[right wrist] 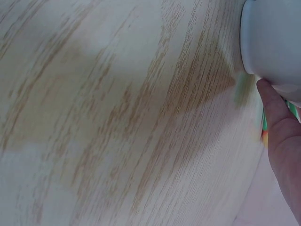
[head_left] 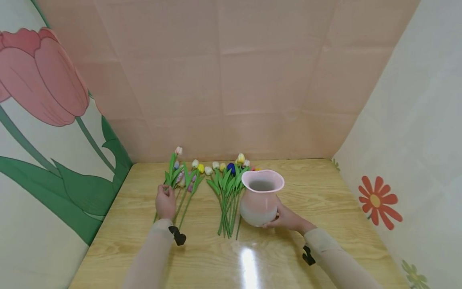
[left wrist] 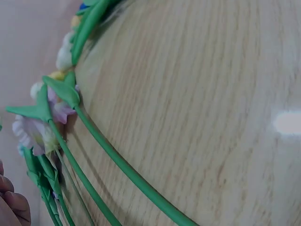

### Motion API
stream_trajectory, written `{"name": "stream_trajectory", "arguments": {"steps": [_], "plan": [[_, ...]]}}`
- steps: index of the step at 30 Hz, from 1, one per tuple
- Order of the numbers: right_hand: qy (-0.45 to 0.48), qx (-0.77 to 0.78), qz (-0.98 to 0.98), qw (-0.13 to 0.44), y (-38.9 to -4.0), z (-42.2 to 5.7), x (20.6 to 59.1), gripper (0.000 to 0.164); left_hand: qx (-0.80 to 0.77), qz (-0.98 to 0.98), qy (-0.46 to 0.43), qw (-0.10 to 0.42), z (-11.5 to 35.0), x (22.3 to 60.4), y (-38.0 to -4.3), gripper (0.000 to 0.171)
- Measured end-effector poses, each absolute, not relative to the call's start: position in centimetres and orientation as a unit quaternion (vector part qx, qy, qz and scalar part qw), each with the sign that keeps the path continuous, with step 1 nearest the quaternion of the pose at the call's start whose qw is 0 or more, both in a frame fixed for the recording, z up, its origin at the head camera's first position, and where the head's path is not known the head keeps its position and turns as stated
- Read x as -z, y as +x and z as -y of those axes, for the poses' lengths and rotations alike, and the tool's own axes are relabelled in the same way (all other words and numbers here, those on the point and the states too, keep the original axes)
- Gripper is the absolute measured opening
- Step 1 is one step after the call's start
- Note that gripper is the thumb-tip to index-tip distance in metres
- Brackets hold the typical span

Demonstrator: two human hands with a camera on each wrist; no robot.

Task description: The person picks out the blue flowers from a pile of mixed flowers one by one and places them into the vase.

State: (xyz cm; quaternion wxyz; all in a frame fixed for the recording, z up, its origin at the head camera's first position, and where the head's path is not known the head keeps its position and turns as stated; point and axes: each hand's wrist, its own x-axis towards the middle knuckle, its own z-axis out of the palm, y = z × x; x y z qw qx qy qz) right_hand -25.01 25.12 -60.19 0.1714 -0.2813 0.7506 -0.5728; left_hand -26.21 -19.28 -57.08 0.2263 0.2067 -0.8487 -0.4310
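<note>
I have the left hand [head_left: 166, 202] pinching a pale pink tulip [head_left: 172, 165] near its leaves; beside it loose flowers [head_left: 188, 177] lie on the wooden table [head_left: 306, 180], then a tulip bunch [head_left: 227, 186], then the vase [head_left: 258, 205], gripped low by my right hand [head_left: 288, 218].

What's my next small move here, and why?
Probably lift the pale pink tulip toward the vase: your left hand appears to be pinching it, your right hand holds the vase with its mouth upward, and no flowers show inside.
</note>
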Motion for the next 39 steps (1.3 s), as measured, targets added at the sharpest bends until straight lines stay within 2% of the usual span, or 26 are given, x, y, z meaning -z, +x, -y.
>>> {"name": "stream_trajectory", "arguments": {"steps": [4,14,21,29,39], "plan": [[-0.284,0.57,-0.752,0.169,-25.0,-25.1,60.1,0.113,0.424,0.859,0.198,0.21,19.3,57.0,-26.0,0.017],[-0.274,0.574,-0.753,0.171,-25.0,-25.0,60.1,0.114,0.384,0.884,0.167,0.208,18.6,57.6,-25.8,0.016],[-0.276,0.571,-0.754,0.169,-25.1,-25.1,60.2,0.115,0.373,0.897,0.153,0.181,18.3,57.6,-25.5,0.024],[-0.277,0.573,-0.752,0.173,-25.0,-25.1,60.0,0.115,0.357,0.904,0.149,0.185,18.5,58.3,-25.6,0.023],[-0.293,0.575,-0.745,0.171,-25.0,-25.2,60.0,0.114,0.3,0.927,0.184,0.127,19.1,58.8,-25.8,0.011]]}}
